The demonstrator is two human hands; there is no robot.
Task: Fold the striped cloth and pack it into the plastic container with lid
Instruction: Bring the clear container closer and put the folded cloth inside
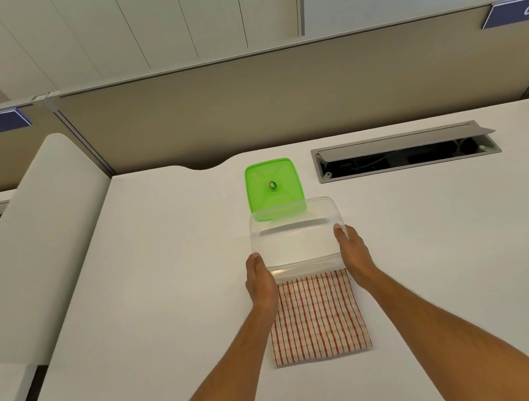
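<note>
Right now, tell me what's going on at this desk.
A person holds a clear plastic container between both hands, the left hand on its left side and the right hand on its right. The striped cloth lies already folded on the white desk just in front of them, its far edge under the container. The green lid lies apart, just behind the container. The cloth is not yet packed.

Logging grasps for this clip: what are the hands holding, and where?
Both hands, left and right, grip the clear container by its two opposite side walls.
</note>
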